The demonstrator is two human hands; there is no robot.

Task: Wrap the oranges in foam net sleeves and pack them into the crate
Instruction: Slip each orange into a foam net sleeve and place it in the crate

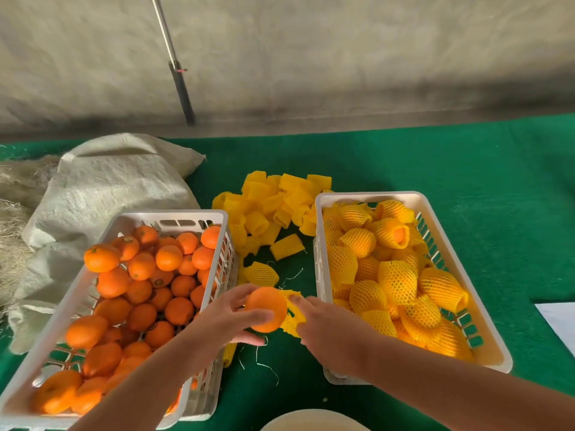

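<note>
— Hands first: what are they doing?

— Left hand (231,318) curls its fingers and thumb round a bare orange (267,309), held above the green table cover (435,169) in the gap between the two crates. Right hand (326,325) pinches a yellow foam net sleeve (294,318) just beside that orange, touching its right side; the sleeve is crumpled and partly hidden behind the fruit, so I cannot tell how far it is over the orange.

— And the crates?

— Left crate (214,219), white and slotted, is heaped with unwrapped oranges (146,275). Right crate (413,197), also white, holds wrapped oranges (389,275) in yellow netting; one near its far end shows orange skin through the sleeve's open mouth (399,234).

— Spare sleeves?

— Pile of empty sleeves (273,203) lies on the cover between the far ends of the crates, with one loose sleeve (286,246) and another (260,273) nearer the hands. Thin threads (264,365) lie on the cover below the hands.

— Anything else?

— Woven sack (118,181) sits behind the left crate, with pale fibrous stuff (15,213) at the left edge. A dark pole (182,91) leans against the grey wall behind. A pale round rim (311,423) shows at the bottom edge and a white sheet (560,318) at the right edge.
</note>
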